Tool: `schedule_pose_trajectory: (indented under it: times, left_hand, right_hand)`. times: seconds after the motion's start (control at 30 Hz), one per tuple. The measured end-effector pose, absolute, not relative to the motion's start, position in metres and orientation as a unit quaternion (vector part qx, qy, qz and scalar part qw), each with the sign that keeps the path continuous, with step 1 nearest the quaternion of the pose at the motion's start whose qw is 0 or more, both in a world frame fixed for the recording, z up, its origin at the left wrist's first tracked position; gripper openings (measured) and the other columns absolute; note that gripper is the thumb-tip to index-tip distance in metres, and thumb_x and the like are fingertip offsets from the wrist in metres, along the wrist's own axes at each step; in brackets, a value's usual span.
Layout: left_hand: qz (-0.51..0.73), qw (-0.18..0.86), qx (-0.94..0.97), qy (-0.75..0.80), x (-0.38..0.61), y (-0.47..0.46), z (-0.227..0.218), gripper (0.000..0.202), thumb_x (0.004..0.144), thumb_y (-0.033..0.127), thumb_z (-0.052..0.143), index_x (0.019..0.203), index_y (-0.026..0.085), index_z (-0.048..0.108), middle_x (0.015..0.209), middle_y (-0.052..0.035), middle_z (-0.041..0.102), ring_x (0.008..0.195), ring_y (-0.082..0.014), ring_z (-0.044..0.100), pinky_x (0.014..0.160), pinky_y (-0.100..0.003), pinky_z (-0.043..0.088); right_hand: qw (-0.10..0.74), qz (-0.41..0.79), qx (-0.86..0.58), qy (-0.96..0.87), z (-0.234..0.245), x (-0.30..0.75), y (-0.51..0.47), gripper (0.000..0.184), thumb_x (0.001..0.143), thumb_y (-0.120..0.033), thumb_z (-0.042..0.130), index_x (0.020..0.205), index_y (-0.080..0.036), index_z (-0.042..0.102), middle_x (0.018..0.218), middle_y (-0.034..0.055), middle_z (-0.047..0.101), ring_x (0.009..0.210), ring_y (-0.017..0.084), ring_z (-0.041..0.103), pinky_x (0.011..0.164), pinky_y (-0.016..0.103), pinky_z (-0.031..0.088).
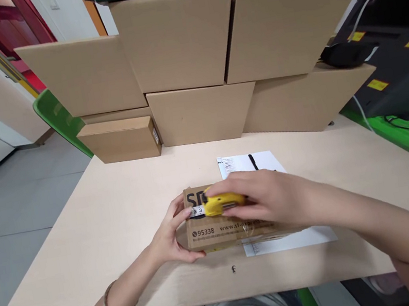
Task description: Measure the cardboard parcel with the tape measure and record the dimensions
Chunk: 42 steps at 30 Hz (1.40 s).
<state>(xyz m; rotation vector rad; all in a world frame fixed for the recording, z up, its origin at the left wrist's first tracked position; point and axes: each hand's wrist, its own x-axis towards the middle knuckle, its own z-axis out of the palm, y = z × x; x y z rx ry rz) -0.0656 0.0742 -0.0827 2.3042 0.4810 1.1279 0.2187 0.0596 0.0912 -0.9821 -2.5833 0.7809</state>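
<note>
A brown cardboard box with printed lettering and a phone number lies in front of me on the table. Around its left end my left hand is closed, with a fingertip at the end of a short length of white tape blade. My right hand grips a yellow tape measure over the box's upper face. The blade runs from the case to the box's left edge. My right hand and forearm hide the box's right part.
White printed sheets lie partly under the box, with a black pen on top. Large cardboard boxes are stacked along the table's back edge, with a smaller carton at the left. A green chair stands behind the left corner.
</note>
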Motion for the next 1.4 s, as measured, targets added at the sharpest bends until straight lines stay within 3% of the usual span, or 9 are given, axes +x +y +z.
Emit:
schedule_pose_trajectory:
  times: [0.1,0.33,0.53,0.67,0.87,0.93,1.13,1.27,1.4]
  left_hand:
    - [0.427,0.267,0.847,0.168,-0.063,0.075,-0.075,0.1,0.069,0.05,0.085,0.153,0.042,0.031,0.158,-0.0128,0.028,0.145,-0.0435,0.036,0.11,-0.066,0.041]
    - [0.432,0.275,0.842,0.169,-0.064,0.074,-0.079,0.096,0.069,0.048,0.084,0.151,0.04,0.034,0.156,-0.0144,0.029,0.144,-0.0447,0.036,0.108,-0.065,0.042]
    - [0.425,0.252,0.848,0.189,-0.067,0.075,-0.083,0.103,0.062,0.046,0.087,0.15,0.04,0.034,0.155,-0.0142,0.03,0.142,-0.046,0.037,0.107,-0.065,0.043]
    - [0.429,0.252,0.847,0.19,-0.068,0.075,-0.086,0.106,0.061,0.047,0.088,0.151,0.041,0.033,0.157,-0.0139,0.029,0.144,-0.0463,0.036,0.107,-0.065,0.042]
    - [0.445,0.331,0.803,0.218,-0.067,0.07,-0.094,0.139,0.062,0.057,0.089,0.16,0.04,-0.009,0.161,-0.0184,0.03,0.146,-0.0419,0.038,0.112,-0.063,0.04]
    - [0.444,0.357,0.787,0.236,-0.066,0.067,-0.094,0.145,0.06,0.059,0.09,0.16,0.037,-0.013,0.16,-0.0201,0.033,0.145,-0.0421,0.041,0.113,-0.063,0.039]
    - [0.395,0.37,0.8,0.261,-0.072,0.066,-0.09,0.146,0.056,0.059,0.092,0.161,0.038,-0.008,0.166,-0.0193,0.023,0.149,-0.0468,0.031,0.117,-0.067,0.032]
    - [0.38,0.343,0.822,0.25,-0.07,0.066,-0.082,0.13,0.063,0.052,0.089,0.162,0.035,0.007,0.165,-0.0172,0.022,0.151,-0.0489,0.024,0.119,-0.071,0.026]
    - [0.424,0.393,0.774,0.258,-0.06,0.059,-0.068,0.118,0.068,0.048,0.087,0.16,0.032,0.016,0.163,-0.0154,0.026,0.15,-0.0465,0.027,0.121,-0.066,0.024]
  right_hand:
    - [0.147,0.276,-0.393,-0.865,0.092,0.274,0.051,0.036,0.097,-0.04,0.062,0.133,-0.036,0.06,0.122,0.0031,0.071,0.099,0.023,0.069,0.084,0.034,0.053]
    - [0.214,0.247,-0.524,-0.787,0.079,0.371,0.026,0.025,0.09,-0.038,0.071,0.115,-0.034,0.069,0.102,0.0048,0.075,0.077,0.022,0.071,0.06,0.03,0.055]
    - [0.209,0.248,-0.523,-0.788,0.074,0.375,0.024,0.026,0.091,-0.042,0.069,0.116,-0.035,0.066,0.103,0.0033,0.074,0.081,0.023,0.071,0.065,0.033,0.058]
    - [0.178,0.236,-0.517,-0.803,0.091,0.364,0.024,0.031,0.092,-0.04,0.068,0.123,-0.037,0.063,0.105,0.0032,0.075,0.077,0.022,0.07,0.058,0.03,0.055]
    - [0.118,0.295,-0.431,-0.845,0.106,0.273,0.052,0.035,0.095,-0.043,0.062,0.128,-0.03,0.059,0.111,0.0038,0.074,0.09,0.023,0.071,0.075,0.034,0.054]
    - [0.119,0.29,-0.383,-0.869,0.103,0.241,0.063,0.036,0.096,-0.04,0.061,0.13,-0.03,0.056,0.118,0.0039,0.072,0.094,0.024,0.071,0.079,0.035,0.052]
    - [0.112,0.236,-0.282,-0.923,0.09,0.196,0.074,0.033,0.103,-0.037,0.051,0.134,-0.026,0.051,0.123,0.0079,0.067,0.094,0.025,0.07,0.077,0.036,0.05]
    - [0.129,0.169,-0.259,-0.942,0.091,0.191,0.073,0.03,0.105,-0.031,0.045,0.134,-0.027,0.051,0.123,0.0075,0.065,0.093,0.023,0.07,0.076,0.035,0.052]
    - [0.284,0.119,-0.33,-0.892,0.1,0.213,0.06,0.034,0.101,-0.035,0.057,0.134,-0.031,0.051,0.123,0.0046,0.068,0.093,0.021,0.072,0.074,0.032,0.056]
